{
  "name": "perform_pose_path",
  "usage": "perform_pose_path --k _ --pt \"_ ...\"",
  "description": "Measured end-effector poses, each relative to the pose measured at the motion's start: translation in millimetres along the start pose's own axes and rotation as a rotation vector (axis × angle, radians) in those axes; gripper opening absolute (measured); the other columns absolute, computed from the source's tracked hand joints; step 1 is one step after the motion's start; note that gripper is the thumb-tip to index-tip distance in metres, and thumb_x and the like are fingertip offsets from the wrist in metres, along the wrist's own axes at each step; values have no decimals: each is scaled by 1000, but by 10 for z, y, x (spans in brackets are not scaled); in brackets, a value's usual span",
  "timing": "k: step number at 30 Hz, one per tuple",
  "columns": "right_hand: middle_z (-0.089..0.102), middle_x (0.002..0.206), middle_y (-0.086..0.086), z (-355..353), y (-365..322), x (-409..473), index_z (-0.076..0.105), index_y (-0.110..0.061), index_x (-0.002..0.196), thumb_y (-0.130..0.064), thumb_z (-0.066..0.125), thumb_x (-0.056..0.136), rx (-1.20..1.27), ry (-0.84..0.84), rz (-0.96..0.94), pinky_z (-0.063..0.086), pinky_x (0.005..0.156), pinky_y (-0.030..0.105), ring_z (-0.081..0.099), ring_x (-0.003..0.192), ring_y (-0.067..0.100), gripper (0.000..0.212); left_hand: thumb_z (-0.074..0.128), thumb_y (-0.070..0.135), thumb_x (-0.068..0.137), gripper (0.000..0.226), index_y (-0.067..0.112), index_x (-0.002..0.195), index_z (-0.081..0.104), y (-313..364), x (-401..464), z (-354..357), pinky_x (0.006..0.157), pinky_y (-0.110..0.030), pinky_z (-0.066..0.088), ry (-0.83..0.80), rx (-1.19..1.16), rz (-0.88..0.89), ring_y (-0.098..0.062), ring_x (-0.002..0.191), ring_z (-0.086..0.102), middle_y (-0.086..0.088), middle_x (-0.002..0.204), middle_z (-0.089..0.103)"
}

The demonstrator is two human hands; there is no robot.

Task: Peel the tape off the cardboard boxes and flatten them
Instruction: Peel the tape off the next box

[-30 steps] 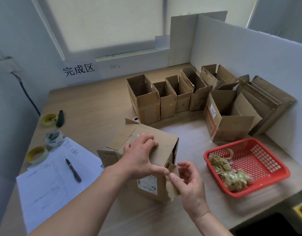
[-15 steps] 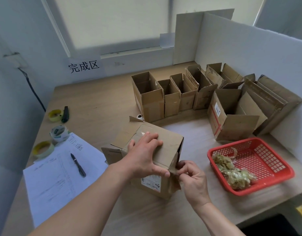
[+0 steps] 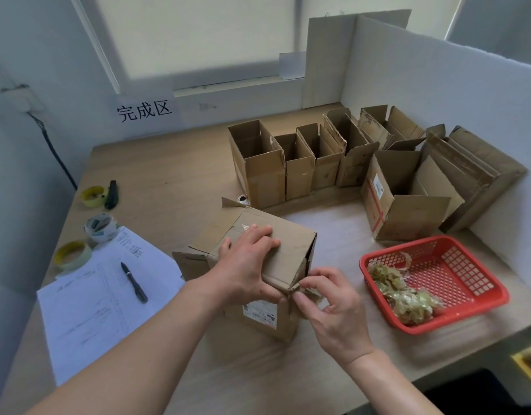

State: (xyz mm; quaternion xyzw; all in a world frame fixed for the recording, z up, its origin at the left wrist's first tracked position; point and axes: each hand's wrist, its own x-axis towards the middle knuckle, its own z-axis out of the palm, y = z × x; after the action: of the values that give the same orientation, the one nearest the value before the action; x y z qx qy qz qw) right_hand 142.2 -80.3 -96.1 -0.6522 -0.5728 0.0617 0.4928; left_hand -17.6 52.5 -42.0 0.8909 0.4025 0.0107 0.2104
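A brown cardboard box (image 3: 291,235) with a white label lies on its side in the middle of the wooden table. My left hand (image 3: 246,265) rests flat on its top face, thumb hooked over the near edge, holding it down. My right hand (image 3: 330,307) pinches a strip of tape (image 3: 310,292) at the box's near right corner, between thumb and forefinger. The tape's far end is hidden behind my fingers.
A red basket (image 3: 467,283) with crumpled peeled tape sits to the right. A row of open boxes (image 3: 297,166) and flattened boxes (image 3: 479,172) stand behind. Papers (image 3: 90,307) with a pen (image 3: 134,282), tape rolls (image 3: 99,226) and a knife (image 3: 111,194) lie at the left.
My right hand came in to the box's near corner and took hold of the tape there. My left hand stayed on top of the box.
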Motion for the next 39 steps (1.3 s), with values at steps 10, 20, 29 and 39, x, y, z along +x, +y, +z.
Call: perform_pose_path --k 10,20,29,39 --pt "57 79 -11 43 -88 -7 57 -18 70 -33 62 84 47 -90 100 48 60 40 55 72 10 20 86 62 57 109 30 148 35 25 -45 31 117 -54 4 25 6 -6 -8 151 -3 11 161 13" --pt "64 90 -3 -55 -8 -38 62 -12 76 -22 67 85 -113 -147 -119 51 61 39 62 76 19 14 85 62 58 109 30 149 34 31 -20 -11 118 -52 3 -2 -7 -2 -6 150 -3 13 161 12" --pt "60 80 -2 3 -42 -160 55 -12 73 -25 57 88 -75 -126 -133 48 56 39 58 69 19 21 90 52 57 107 31 147 34 -5 -13 18 118 -54 2 0 -19 -4 -5 150 -2 15 160 12" --pt "55 75 -11 -37 20 -270 55 -21 79 -40 68 77 -40 -189 -11 47 59 30 54 68 9 23 89 48 60 105 31 147 33 4 -30 1 118 -56 1 -15 -16 2 -10 151 -2 13 160 12"
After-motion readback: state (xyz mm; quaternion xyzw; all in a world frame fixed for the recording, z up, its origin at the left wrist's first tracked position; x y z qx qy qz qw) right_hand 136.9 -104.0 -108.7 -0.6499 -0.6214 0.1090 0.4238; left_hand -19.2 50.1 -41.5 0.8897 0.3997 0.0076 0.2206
